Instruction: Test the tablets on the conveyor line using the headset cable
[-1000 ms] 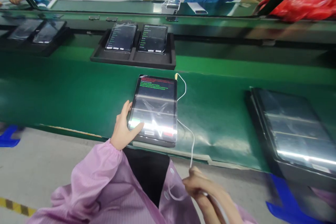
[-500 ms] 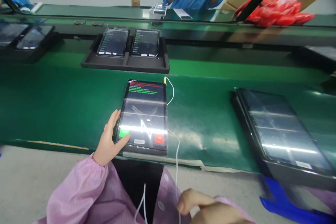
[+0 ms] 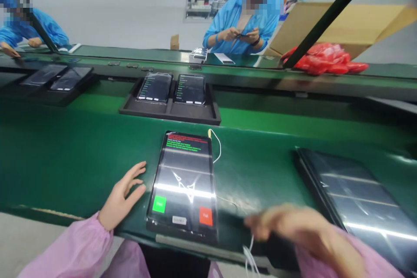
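Note:
A dark tablet (image 3: pixel 184 178) lies on the green worktop in front of me, its screen showing red and green text, a green button and a red button. Into its top right corner goes the yellow plug of a white headset cable (image 3: pixel 219 147). My left hand (image 3: pixel 122 197) is just left of the tablet, off it, fingers spread and holding nothing. To the tablet's right, my right hand (image 3: pixel 289 226) is blurred by motion above the worktop edge. The cable runs to its closed fingertips, and loose loops hang below them.
A black tray (image 3: pixel 169 115) holding two tablets stands beyond my tablet, with another tray (image 3: pixel 65 95) at the left. A larger dark tablet (image 3: pixel 365 195) lies on the right. Red plastic bags (image 3: pixel 329 61) sit across the line, where people in blue work.
My left hand has come off the tablet and moved left. My right hand has risen from my lap to the worktop's right side, bringing the cable. The view has tilted up.

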Tool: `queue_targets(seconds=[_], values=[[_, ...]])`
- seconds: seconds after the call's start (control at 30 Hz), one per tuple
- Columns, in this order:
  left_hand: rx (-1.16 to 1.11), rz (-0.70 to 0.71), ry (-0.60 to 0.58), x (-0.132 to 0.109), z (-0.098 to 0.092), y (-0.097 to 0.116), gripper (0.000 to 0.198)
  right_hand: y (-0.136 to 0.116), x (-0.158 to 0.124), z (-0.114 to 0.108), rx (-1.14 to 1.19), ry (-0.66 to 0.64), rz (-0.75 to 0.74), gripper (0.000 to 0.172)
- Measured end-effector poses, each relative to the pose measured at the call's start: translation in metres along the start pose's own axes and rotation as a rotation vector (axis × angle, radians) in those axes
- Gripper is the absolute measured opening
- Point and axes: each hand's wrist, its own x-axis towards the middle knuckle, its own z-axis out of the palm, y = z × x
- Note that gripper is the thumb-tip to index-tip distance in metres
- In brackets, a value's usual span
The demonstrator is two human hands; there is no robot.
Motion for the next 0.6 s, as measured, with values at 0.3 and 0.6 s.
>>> queue_targets(seconds=[0.3, 0.6], values=[[0.496, 0.433, 0.173, 0.198, -0.064, 0.027, 0.044, 0.094, 0.182, -0.179, -0.801, 0.627, 0.209, 0.073], [0.867, 0.232, 0.029, 0.371, -0.080, -0.016, 0.049, 0.159, 0.225, -0.256, -1.159, 0.538, 0.186, 0.066]])
